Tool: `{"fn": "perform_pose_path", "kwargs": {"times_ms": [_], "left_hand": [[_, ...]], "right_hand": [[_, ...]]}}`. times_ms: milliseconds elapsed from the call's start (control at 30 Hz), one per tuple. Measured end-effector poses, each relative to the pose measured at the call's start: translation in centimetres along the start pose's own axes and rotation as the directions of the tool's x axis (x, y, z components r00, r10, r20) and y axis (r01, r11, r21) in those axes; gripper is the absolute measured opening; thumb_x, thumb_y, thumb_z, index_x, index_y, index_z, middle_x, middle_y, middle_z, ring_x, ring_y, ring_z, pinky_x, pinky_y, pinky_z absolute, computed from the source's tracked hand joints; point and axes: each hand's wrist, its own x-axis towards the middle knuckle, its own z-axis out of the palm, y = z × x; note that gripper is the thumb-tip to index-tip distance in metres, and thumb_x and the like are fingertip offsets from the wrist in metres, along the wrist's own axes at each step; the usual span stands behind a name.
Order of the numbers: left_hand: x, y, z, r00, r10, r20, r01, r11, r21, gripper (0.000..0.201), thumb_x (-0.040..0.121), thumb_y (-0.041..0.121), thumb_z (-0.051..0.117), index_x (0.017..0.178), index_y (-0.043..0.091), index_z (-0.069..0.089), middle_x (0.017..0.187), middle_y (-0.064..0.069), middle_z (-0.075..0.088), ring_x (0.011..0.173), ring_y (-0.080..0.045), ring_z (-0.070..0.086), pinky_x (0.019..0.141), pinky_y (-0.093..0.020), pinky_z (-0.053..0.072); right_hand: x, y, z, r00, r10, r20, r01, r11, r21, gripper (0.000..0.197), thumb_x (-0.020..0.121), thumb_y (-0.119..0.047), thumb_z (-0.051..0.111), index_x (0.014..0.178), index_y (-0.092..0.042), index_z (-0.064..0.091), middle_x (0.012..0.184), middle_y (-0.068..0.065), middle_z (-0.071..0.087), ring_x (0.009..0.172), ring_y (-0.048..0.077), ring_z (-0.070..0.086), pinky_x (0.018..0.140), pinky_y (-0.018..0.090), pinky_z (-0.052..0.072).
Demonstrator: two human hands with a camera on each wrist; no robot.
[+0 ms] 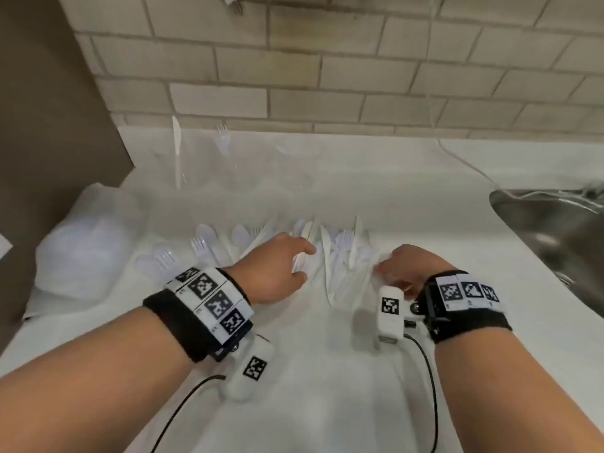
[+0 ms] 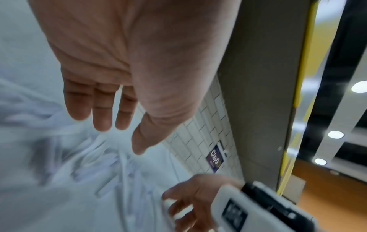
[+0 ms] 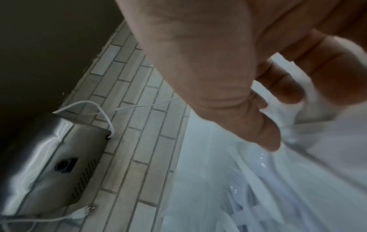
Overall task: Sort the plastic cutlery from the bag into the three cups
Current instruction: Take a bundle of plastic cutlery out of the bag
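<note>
White plastic cutlery lies scattered in a blurred heap mid-counter. The left hand hovers over it, fingers straight and relaxed. The right hand curls, pinching 1 white piece.

White plastic cutlery lies scattered on the counter before three clear cups.
</note>
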Motion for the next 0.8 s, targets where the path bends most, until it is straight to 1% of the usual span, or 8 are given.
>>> {"fn": "perform_pose_path", "kwargs": {"times_ms": [67,133,300,400,467,567,667,800], "left_hand": [[1.5,0.2,0.8,0.996,-0.052,0.079,0.042,0.992,0.12,0.052,0.092,0.026,0.053,0.141,0.036,0.037,0.143,-0.003,0.035,0.125,-0.021,0.042,0.101,-0.03,0.037],[2.8,0.6,1.6,0.985,-0.107,0.132,0.072,0.965,0.251,0.055,0.094,0.027,0.048,0.144,0.039,0.03,0.15,-0.001,0.028,0.133,-0.028,0.031,0.108,-0.041,0.032],[5.4,1.0,2.3,0.975,-0.183,0.123,0.132,0.931,0.339,0.053,0.094,0.017,0.04,0.143,0.035,0.033,0.15,0.001,0.033,0.133,-0.032,0.029,0.105,-0.044,0.026],[6.0,1.2,2.3,0.977,-0.15,0.151,0.103,0.954,0.28,0.053,0.092,0.01,0.037,0.139,0.033,0.041,0.145,-0.001,0.041,0.131,-0.032,0.034,0.106,-0.045,0.029],[6.2,1.1,2.0,0.977,-0.123,0.177,0.088,0.978,0.19,0.052,0.091,0.006,0.037,0.137,0.029,0.046,0.141,-0.003,0.047,0.129,-0.03,0.041,0.106,-0.045,0.034],[6.2,0.8,1.5,0.983,-0.116,0.141,0.111,0.993,0.038,0.045,0.091,0.001,0.04,0.131,0.016,0.053,0.133,-0.008,0.055,0.121,-0.026,0.051,0.097,-0.03,0.041],[6.2,0.6,1.2,0.987,-0.151,0.05,0.154,0.986,-0.069,0.039,0.094,0.004,0.044,0.132,0.01,0.052,0.136,-0.011,0.052,0.123,-0.026,0.05,0.099,-0.029,0.039],[6.2,0.6,1.4,0.983,-0.153,0.101,0.164,0.981,-0.104,0.033,0.092,0.001,0.045,0.122,0.005,0.06,0.125,-0.014,0.061,0.115,-0.029,0.055,0.098,-0.035,0.043]], "right_hand": [[0.5,-0.7,0.0,1.0,-0.004,0.003,0.004,1.0,0.015,0.017,0.089,-0.024,0.062,0.084,-0.008,0.059,0.074,0.008,0.063,0.062,0.022,0.061,0.065,0.033,0.056],[0.4,-1.8,-0.1,1.0,0.016,-0.026,-0.018,0.999,-0.05,0.028,0.093,-0.028,0.055,0.074,-0.009,0.057,0.056,0.005,0.058,0.05,0.02,0.055,0.062,0.031,0.05],[0.5,-3.9,0.6,1.0,-0.012,-0.025,0.011,0.998,-0.057,0.042,0.095,-0.046,0.045,0.082,-0.009,0.06,0.061,0.006,0.059,0.052,0.024,0.056,0.068,0.035,0.054],[0.6,-5.3,1.4,0.998,-0.066,-0.008,0.064,0.988,-0.14,0.052,0.091,-0.057,0.048,0.081,-0.008,0.062,0.058,0.006,0.059,0.056,0.025,0.059,0.065,0.032,0.051],[0.6,-6.3,2.1,0.994,-0.107,0.021,0.109,0.974,-0.201,0.059,0.083,-0.066,0.055,0.08,-0.008,0.06,0.062,0.008,0.061,0.063,0.026,0.063,0.073,0.035,0.054],[0.6,-7.4,2.9,0.991,-0.13,0.035,0.134,0.939,-0.317,0.069,0.072,-0.076,0.058,0.077,-0.007,0.058,0.066,0.007,0.061,0.063,0.023,0.063,0.074,0.035,0.054],[0.5,-8.3,3.3,0.989,-0.141,0.047,0.148,0.911,-0.386,0.055,0.08,-0.064,0.062,0.073,-0.01,0.056,0.067,0.005,0.061,0.06,0.019,0.059,0.065,0.03,0.049],[0.1,-9.0,4.4,0.979,-0.201,0.019,0.186,0.859,-0.477,0.043,0.072,-0.05,0.073,0.072,-0.012,0.056,0.07,0.004,0.062,0.064,0.018,0.061,0.058,0.027,0.047]]}}
